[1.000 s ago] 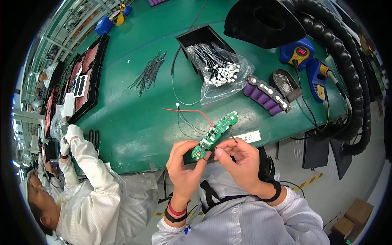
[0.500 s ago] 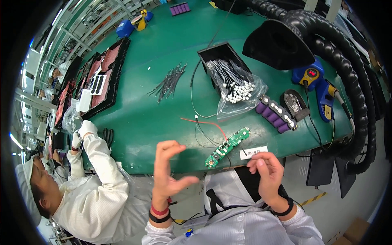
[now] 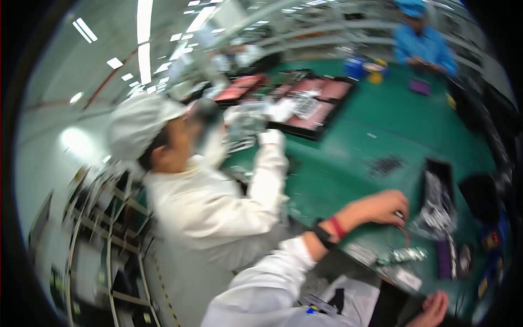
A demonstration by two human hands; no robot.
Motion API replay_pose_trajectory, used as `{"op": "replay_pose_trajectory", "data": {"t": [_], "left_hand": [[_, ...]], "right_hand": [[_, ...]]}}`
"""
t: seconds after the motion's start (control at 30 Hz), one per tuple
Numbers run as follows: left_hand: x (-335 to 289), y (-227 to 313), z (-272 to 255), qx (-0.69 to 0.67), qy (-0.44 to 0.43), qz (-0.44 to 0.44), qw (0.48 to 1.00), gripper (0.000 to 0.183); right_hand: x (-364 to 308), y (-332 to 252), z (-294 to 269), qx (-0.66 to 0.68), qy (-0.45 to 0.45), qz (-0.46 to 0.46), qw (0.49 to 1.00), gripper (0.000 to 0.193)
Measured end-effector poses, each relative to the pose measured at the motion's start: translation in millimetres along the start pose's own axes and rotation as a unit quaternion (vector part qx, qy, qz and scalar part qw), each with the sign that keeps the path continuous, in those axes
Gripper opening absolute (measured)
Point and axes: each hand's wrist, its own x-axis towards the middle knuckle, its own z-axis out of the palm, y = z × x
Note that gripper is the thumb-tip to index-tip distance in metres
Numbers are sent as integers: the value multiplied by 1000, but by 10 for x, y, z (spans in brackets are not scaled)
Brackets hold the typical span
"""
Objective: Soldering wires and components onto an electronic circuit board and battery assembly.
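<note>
My left hand reaches out over the bench with its fingers pinched together. A small dark thing shows at the fingertips, too blurred to name. Just below it a red wire rises from a green circuit board near the bench's front edge. My right hand is low at the right, below the board, partly cut off and smeared, so its fingers' state is unclear. A white paper label lies beside the board. To the right stands a purple battery pack.
A black bin with a bag of white-tipped cables stands beyond my left hand. Loose dark wires lie on the green bench. At my left a co-worker in white works by black trays. Another person in blue is across.
The view has swung to the left. My left hand has gone from spread fingers to a pinch, out over the bench. My right hand is now lower, near the picture's edge.
</note>
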Motion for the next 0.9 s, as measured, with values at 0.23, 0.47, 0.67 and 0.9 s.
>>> {"op": "replay_pose_trajectory", "data": {"t": [0.23, 0.47, 0.67, 0.9], "left_hand": [[15, -45, 165, 25, -34, -116, 992, 15], [-238, 186, -219, 67, 153, -127, 978, 13], [-378, 369, -448, 102, 266, -100, 953, 7], [-397, 595, -472, 114, 283, -71, 950, 7]], "right_hand": [[-11, -842, 21, 59, -25, -37, 997, 25], [198, -1203, -79, 73, 79, -56, 993, 26], [474, -1123, -243, 187, 82, -75, 976, 36], [1162, -352, -671, 345, 88, 30, 934, 43]]}}
